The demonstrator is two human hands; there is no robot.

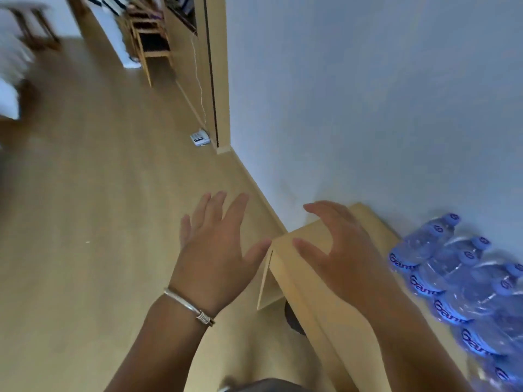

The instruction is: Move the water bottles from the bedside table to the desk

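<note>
head view: clear plastic water bottles (464, 281) with blue caps and blue labels, lettering partly readable as "gan", stand shrink-wrapped on the pale wooden bedside table (317, 281) against the wall. about seven caps show, the pack running off frame. left hand (218, 250), silver bracelet (189, 306) at its wrist, and right hand (339, 250) hover with spread fingers, gripping nothing.
</note>
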